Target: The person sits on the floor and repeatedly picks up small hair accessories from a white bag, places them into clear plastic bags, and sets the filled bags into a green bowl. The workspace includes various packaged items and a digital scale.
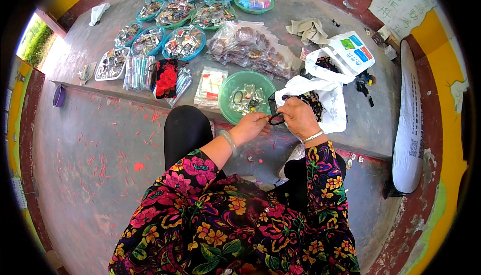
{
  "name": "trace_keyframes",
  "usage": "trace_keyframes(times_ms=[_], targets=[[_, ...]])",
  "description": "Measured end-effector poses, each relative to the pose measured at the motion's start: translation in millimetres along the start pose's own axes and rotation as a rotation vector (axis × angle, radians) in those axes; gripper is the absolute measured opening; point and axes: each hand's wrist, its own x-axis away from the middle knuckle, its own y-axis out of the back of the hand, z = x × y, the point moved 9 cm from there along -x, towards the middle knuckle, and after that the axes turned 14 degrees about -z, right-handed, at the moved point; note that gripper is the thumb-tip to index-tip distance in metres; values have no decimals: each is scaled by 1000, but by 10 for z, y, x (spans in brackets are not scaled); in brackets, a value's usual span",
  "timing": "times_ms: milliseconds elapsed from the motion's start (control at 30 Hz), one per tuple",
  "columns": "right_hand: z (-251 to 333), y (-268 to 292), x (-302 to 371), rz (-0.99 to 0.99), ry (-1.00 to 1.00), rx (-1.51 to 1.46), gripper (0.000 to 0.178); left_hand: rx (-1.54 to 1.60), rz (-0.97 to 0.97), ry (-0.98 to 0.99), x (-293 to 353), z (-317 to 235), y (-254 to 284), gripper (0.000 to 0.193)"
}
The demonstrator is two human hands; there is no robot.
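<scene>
A black loop, like a hair tie (275, 120), hangs between my two hands, with a dark flat piece (272, 103) standing up above it. My right hand (300, 118) pinches the loop from the right. From the left, my left hand (250, 128) has its fingers pressed together at the loop's edge; its fingertips are partly hidden. Just beyond both hands stands a green plastic basin (226, 92), with small clear-bagged items (248, 99) inside. Close to my right hand, an open white plastic bag (334, 105) holds a tangle of black loops (315, 105).
Several colourful basins (184, 43) of small packaged goods fill the far left of the raised ledge. A heap of clear packets (250, 44) lies behind the green basin. Packet stacks (210, 85) sit left of it. A long white wrapped roll (408, 124) leans at the right wall.
</scene>
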Motion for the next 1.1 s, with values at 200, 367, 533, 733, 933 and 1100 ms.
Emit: trace_keyframes(times_ms=[200,367,533,733,933,1100], targets=[[64,-53,11,35,12,-67,9,-67,4,-48,17,-48,-4,27],[115,-31,-35,44,-29,-77,7,-18,-14,-76,35,-109,7,27],[137,-91,-6,61,32,-86,3,-23,35,-74,34,-92,-34,27],[215,-125,-16,92,35,-179,5,158,49,17,21,-43,-48,26],[71,-84,-30,-7,-159,-292,15,285,41,0,13,-104,-19,25],[-34,9,-58,-13,-258,-270,14,301,25,-19,26,-162,1,25]])
